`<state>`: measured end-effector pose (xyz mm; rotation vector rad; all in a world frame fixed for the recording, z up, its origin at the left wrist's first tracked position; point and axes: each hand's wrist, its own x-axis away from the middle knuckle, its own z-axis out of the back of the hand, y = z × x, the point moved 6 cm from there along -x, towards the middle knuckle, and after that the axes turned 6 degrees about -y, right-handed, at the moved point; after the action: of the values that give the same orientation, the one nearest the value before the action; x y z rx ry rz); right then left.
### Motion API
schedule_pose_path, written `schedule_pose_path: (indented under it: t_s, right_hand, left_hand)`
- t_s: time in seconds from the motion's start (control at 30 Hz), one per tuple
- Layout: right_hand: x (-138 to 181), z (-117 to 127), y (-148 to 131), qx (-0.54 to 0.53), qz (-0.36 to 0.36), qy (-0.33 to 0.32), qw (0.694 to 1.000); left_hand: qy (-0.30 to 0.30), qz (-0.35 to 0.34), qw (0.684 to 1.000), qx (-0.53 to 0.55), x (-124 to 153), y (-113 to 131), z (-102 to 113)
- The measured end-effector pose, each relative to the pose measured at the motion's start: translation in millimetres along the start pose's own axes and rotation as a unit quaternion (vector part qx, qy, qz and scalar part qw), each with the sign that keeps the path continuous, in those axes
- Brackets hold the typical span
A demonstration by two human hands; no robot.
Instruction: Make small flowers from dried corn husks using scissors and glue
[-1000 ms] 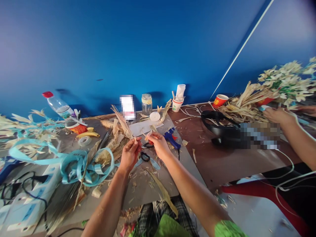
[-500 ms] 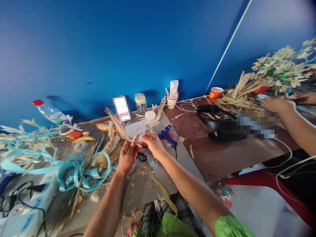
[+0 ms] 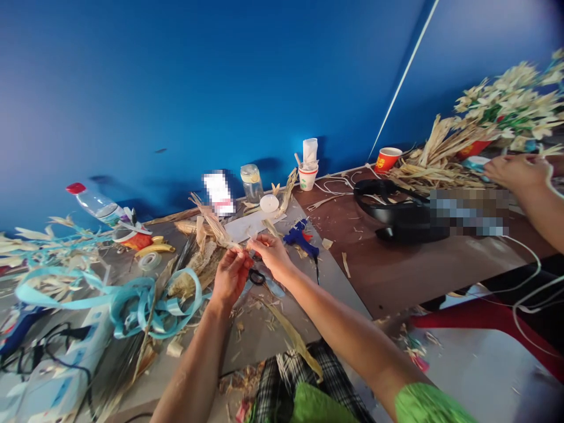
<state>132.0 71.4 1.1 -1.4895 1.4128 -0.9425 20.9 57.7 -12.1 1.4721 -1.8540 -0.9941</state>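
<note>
In the head view my left hand (image 3: 232,273) is closed, its fingertips pinching a small pale piece of corn husk. My right hand (image 3: 274,257) meets it from the right, thumb and finger pinched on the same small piece, which the fingers mostly hide. Just under the hands are the black handles of scissors (image 3: 257,277). A blue glue gun (image 3: 302,236) rests on the board right of my right hand. Dried corn husks (image 3: 214,222) lie behind my left hand. Past the hands are a white sheet (image 3: 247,228) and a round white disc (image 3: 269,203).
Light blue ribbon (image 3: 154,305) loops at left, near a power strip (image 3: 57,376) and bottle (image 3: 94,202). A phone (image 3: 219,194), jar (image 3: 252,183) and paper cup (image 3: 307,177) stand by the wall. At right are a black headset (image 3: 392,214) and a co-worker's hand (image 3: 517,170).
The view has shifted slightly, so objects at the sides sit further right. My fingers have moved closer together over the small piece. The co-worker's hand has lifted a little.
</note>
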Motion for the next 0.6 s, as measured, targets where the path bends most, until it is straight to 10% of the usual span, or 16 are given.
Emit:
schedule_pose_path:
  t_s: [0.6]
  right_hand:
    - [3.8,-4.4,-9.2,-0.012,0.028,-0.011,0.999]
  left_hand:
    - [-0.073,0.052,0.996,0.005,4.7,0.9,-14.2]
